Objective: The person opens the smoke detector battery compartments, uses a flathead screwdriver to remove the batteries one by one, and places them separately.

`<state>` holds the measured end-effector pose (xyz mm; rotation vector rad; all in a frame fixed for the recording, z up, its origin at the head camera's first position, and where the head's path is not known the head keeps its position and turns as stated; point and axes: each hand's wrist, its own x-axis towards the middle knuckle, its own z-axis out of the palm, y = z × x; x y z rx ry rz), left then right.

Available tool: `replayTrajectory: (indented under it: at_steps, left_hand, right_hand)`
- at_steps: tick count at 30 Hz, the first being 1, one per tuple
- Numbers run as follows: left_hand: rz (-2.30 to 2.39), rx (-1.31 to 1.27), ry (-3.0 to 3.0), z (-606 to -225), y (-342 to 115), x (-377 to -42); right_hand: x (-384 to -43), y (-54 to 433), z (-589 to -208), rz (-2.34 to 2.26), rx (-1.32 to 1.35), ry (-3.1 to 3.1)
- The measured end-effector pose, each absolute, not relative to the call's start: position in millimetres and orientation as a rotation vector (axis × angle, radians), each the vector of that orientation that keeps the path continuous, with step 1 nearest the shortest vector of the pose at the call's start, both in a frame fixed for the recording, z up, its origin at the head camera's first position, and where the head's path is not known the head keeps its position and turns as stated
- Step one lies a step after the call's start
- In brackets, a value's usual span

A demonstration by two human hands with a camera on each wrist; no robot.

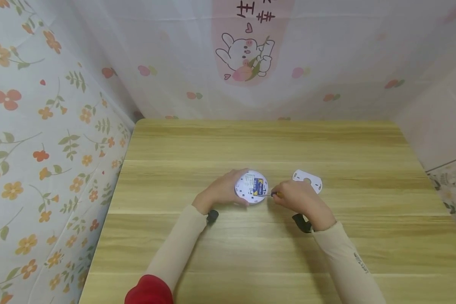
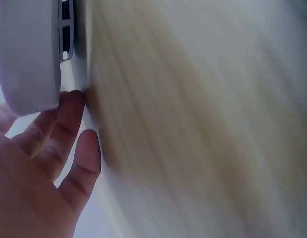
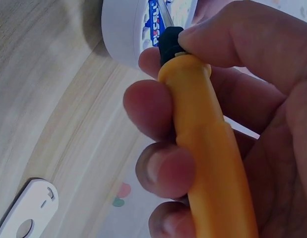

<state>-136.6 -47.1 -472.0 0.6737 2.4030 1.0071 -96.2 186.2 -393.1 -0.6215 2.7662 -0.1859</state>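
A round white smoke alarm [image 1: 247, 180] is tilted up on the wooden table, its back with printed text and slots facing the head camera. Blue and yellow batteries [image 1: 259, 186] sit in its open compartment. My left hand [image 1: 224, 188] holds the alarm by its left edge, thumb and fingers around the rim. In my right hand [image 1: 298, 196] is a screwdriver with an orange handle [image 3: 208, 148] and a dark collar [image 3: 170, 42]. Its metal shaft [image 1: 264, 195] reaches over the lower end of the batteries. Whether the tip touches them I cannot tell.
A white mounting plate [image 1: 303, 174] with slots and a round hole lies on the wooden table [image 1: 220, 257], just behind my right hand. Patterned curtains [image 1: 167, 63] hang along the table's back and left sides.
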Motion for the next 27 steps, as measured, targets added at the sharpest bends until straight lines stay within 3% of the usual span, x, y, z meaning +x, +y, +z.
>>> replayTrajectory:
  at_steps: [27]
  left_hand:
    - [0.886,0.644,2.495,-463.3,-41.5,-134.2]
  right_hand:
    - [-77.6,177.1,-401.0,0.037,-0.782,3.027]
